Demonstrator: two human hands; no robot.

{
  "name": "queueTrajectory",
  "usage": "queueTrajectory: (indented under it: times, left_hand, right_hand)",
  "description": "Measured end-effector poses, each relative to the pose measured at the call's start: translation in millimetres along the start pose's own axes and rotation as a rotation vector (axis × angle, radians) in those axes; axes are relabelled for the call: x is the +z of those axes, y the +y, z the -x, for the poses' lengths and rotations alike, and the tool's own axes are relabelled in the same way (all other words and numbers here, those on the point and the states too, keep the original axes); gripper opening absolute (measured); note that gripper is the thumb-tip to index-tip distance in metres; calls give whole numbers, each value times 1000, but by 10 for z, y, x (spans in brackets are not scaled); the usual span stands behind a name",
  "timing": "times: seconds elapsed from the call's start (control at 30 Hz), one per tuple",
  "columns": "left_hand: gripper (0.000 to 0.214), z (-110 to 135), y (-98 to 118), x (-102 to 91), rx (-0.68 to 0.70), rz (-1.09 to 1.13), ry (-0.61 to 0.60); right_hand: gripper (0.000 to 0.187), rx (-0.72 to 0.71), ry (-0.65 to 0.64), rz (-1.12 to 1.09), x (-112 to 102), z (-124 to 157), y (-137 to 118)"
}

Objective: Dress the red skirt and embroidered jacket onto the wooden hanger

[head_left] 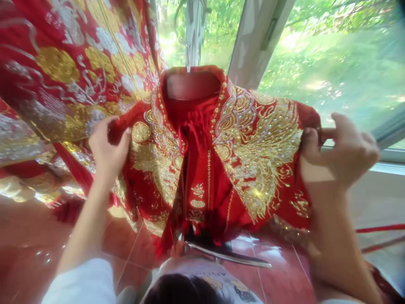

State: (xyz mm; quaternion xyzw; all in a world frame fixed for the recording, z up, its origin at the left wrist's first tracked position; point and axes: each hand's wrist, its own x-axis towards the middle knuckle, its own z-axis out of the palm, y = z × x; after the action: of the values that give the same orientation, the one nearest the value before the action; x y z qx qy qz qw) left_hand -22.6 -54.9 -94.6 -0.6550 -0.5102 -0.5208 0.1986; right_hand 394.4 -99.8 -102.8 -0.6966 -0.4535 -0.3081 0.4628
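A red jacket [265, 147] with gold and silver embroidery hangs from a hanger [189, 59] in front of me, its front parted and red cords at the neck. My left hand [109, 145] pinches the jacket at its left shoulder, thumb in front and fingers partly behind the cloth. On the other side, my right hand [341, 147] grips the right shoulder edge between thumb and index finger, the remaining fingers raised. Inside the opening a red panel with beaded gold trim shows.
More red embroidered garments [72, 67] hang close on the left. Behind the jacket are a window [335, 84] and its frame [256, 42], with foliage outside. A curved metal bar [228, 255] crosses low over the red tiled floor [126, 249].
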Motion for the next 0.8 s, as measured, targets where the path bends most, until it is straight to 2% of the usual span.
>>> queueTrajectory:
  times: [0.07, 0.1, 0.13, 0.17, 0.2, 0.27, 0.3, 0.37, 0.43, 0.47, 0.53, 0.6, 0.67, 0.7, 0.8]
  left_hand:
    - [49, 374, 283, 139, 195, -89, 304]
    - [59, 560, 429, 226, 252, -103, 316]
    - [78, 724, 559, 315, 266, -131, 241]
    - [82, 853, 659, 398, 264, -154, 155]
    - [78, 941, 717, 461, 239, -168, 64]
    - [65, 997, 695, 484, 123, -172, -96]
    - [57, 983, 626, 430, 54, -173, -160]
    - [37, 931, 448, 193, -83, -222, -248]
    - [17, 899, 338, -143, -157, -305, -255]
    - [20, 894, 346, -307, -148, -302, -248]
    - [34, 880, 510, -544, -15, -181, -259]
    - [39, 826, 814, -582, 222, -2, -316]
    - [39, 726, 1128, -410, 431, 94, -356]
    - [38, 672, 1247, -266, 490, 121, -375]
    - [36, 573, 1370, 217, 510, 202, -494]
  right_hand:
    - [56, -176, 199, -155, -60, 407, -311]
    - [69, -265, 234, -182, -68, 609, -460]
    - [88, -335, 186, -212, -60, 786, -588]
    - [102, -391, 124, -193, -36, 926, -685]
    - [110, -425, 56, -160, -2, 1022, -743]
    - [105, -436, -58, -118, 62, 1084, -734]
    - [98, -422, -96, -133, 74, 1067, -677]
    - [89, -347, -172, -215, 27, 997, -514]
    - [85, -209, -167, -245, -117, 950, -385]
    - [85, -145, -135, -226, -211, 947, -365]
    - [84, -74, -72, -185, -399, 970, -439]
    - [79, -91, -54, -242, -531, 1004, -645]
    - [78, -158, -61, -382, -562, 1020, -897]
    - [79, -204, -63, -451, -538, 1017, -1006]
    - [79, -294, -83, -559, -376, 967, -1157]
